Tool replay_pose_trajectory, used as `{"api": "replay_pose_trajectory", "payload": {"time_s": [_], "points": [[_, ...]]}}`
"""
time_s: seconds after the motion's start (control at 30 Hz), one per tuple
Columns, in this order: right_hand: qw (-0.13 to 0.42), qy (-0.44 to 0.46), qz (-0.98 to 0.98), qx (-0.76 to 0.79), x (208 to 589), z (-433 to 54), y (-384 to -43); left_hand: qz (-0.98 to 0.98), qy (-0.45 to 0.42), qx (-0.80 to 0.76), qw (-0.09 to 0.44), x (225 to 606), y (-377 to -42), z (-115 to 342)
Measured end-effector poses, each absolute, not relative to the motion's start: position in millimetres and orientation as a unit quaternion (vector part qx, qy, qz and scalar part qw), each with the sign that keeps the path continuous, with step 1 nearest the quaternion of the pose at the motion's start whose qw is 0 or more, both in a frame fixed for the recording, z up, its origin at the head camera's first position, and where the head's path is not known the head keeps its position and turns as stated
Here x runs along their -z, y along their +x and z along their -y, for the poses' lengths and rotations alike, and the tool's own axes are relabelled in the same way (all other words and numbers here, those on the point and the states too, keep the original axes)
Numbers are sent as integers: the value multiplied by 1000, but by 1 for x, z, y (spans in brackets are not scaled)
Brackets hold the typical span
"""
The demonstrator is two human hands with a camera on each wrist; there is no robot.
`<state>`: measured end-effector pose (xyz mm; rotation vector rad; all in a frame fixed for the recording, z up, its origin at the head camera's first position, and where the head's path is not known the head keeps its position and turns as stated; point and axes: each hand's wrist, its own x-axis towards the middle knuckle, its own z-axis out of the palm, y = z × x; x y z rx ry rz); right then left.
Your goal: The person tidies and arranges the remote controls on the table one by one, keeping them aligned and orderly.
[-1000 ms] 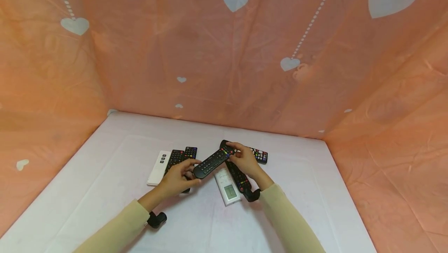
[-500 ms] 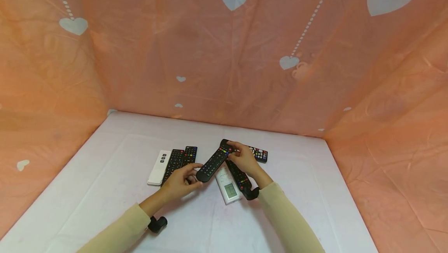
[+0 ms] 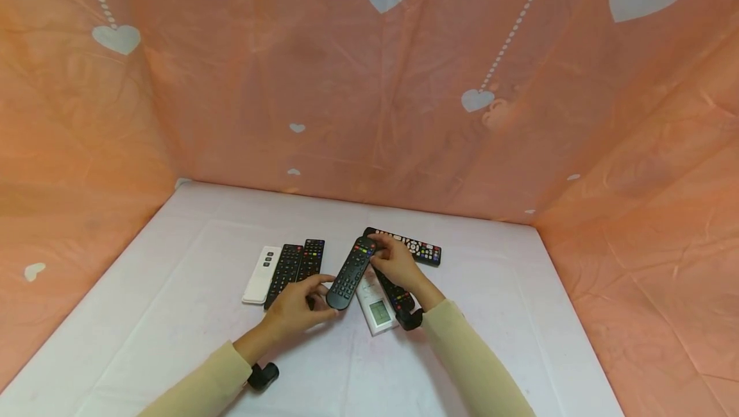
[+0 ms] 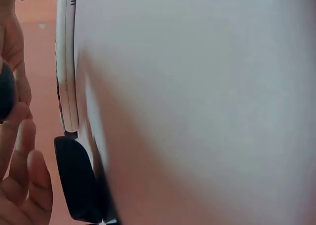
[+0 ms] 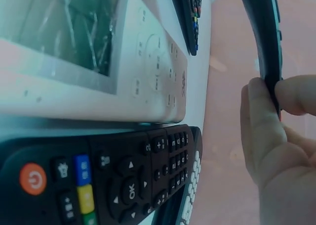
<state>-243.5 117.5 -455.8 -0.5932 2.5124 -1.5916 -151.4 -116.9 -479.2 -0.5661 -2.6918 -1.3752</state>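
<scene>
A black remote control (image 3: 351, 274) is held above the table by both hands, its top tilted a little to the right. My right hand (image 3: 401, 266) pinches its upper end between thumb and fingers; the right wrist view shows this grip on the dark remote (image 5: 264, 34) from the side. At the lower end, my left hand (image 3: 294, 308) holds it with thumb and fingertips. Under and beside the right hand lie a white remote with a screen (image 3: 378, 311), a black remote with coloured buttons (image 5: 123, 170), and another black remote with white buttons (image 3: 427, 253).
To the left, a white remote (image 3: 262, 276) and two black remotes, one (image 3: 285, 271) beside the other (image 3: 312, 256), lie side by side on the white table (image 3: 219, 263). Orange cloth (image 3: 346, 83) with hearts encloses the back and sides.
The held remote has swung from a slant toward a more upright angle, its lower end coming nearer the person. My left hand has moved slightly right and nearer; the right has shifted slightly left.
</scene>
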Motion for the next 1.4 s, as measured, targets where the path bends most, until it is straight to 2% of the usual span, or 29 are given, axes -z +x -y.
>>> {"api": "replay_pose_trajectory", "payload": {"time_s": [0.43,0.97,1.4], "points": [[34,-281,-878,386,446,-106,-247,934,-101,340,40,471,-142,118],[60,-354,-901,243,438,-88,-265,948,-72,308,31,467,-140,127],[88,-370,-899,217,441,-68,-278,954,-45,294,32,469,-145,127]]}}
